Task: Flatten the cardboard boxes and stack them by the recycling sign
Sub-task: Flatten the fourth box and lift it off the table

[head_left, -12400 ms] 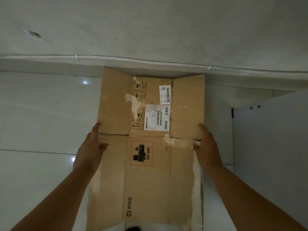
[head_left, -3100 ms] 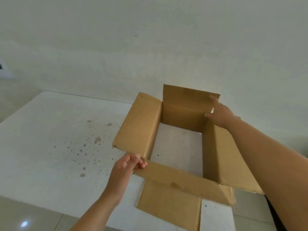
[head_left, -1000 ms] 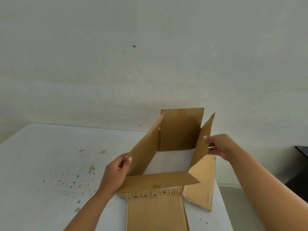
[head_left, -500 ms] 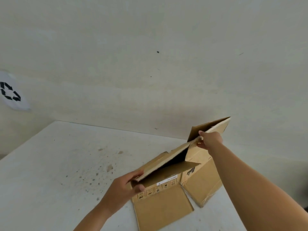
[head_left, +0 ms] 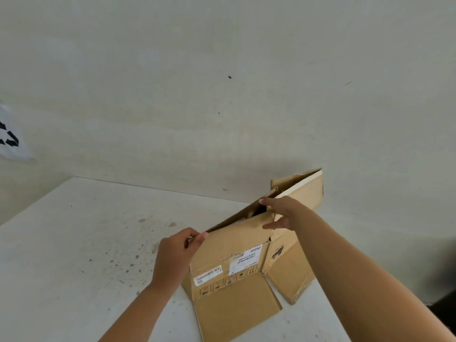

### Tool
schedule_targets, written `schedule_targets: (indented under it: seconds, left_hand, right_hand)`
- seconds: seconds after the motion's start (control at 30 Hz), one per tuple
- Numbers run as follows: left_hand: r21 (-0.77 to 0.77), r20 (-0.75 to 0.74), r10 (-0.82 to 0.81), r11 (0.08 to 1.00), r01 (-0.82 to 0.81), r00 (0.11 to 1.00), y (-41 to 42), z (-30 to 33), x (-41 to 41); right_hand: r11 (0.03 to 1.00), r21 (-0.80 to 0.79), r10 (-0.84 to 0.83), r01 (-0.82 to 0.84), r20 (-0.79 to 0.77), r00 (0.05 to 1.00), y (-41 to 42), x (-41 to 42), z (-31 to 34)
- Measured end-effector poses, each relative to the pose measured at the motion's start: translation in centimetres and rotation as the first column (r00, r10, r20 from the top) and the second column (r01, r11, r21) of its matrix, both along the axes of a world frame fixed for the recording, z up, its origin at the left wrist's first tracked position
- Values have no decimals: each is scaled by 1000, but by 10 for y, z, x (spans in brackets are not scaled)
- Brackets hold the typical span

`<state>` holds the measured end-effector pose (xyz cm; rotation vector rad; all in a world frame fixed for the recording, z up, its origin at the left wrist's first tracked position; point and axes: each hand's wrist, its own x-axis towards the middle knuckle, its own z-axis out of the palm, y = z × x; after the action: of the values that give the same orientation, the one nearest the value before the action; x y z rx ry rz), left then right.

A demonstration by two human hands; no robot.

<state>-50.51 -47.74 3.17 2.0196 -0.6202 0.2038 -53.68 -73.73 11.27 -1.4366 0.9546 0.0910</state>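
Observation:
A brown cardboard box (head_left: 237,245) stands on the white table (head_left: 74,255), squeezed nearly flat, with only a narrow dark gap along its top edge. White shipping labels show on the side facing me, and its bottom flaps lie spread on the table. My left hand (head_left: 176,253) pinches the box's upper left corner. My right hand (head_left: 283,213) grips the top edge further right, thumb on the near side. A white recycling sign (head_left: 9,141) hangs on the wall at the far left, partly cut off by the frame edge.
The table top carries brown stains and specks (head_left: 123,262) left of the box. A plain pale wall (head_left: 222,95) runs behind the table. A dark object (head_left: 444,307) sits at the lower right edge, past the table's right side.
The open box has been pressed from a slanted, half-collapsed shape into a nearly flat upright panel. Both hands stay on its top edge; the labelled side now faces me fully.

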Motion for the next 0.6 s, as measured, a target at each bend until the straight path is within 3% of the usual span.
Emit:
schedule_targets:
  seconds: [0.2, 0.4, 0.53, 0.6]
  left_hand:
    - [37, 110, -49, 998, 46, 993, 3, -8, -4]
    - [151, 231, -134, 983, 101, 964, 4, -8, -24]
    - [83, 134, -159, 985, 149, 978, 4, -1, -33]
    - [-5, 62, -115, 993, 115, 991, 7, 3, -32]
  right_hand:
    - [985, -150, -84, 89, 41, 996, 27, 21, -18]
    - [901, -431, 8, -50, -100, 995, 32, 24, -12]
    - [906, -419, 43, -62, -54, 998, 24, 24, -5]
    - [922, -384, -39, 40, 11, 999, 18, 30, 8]
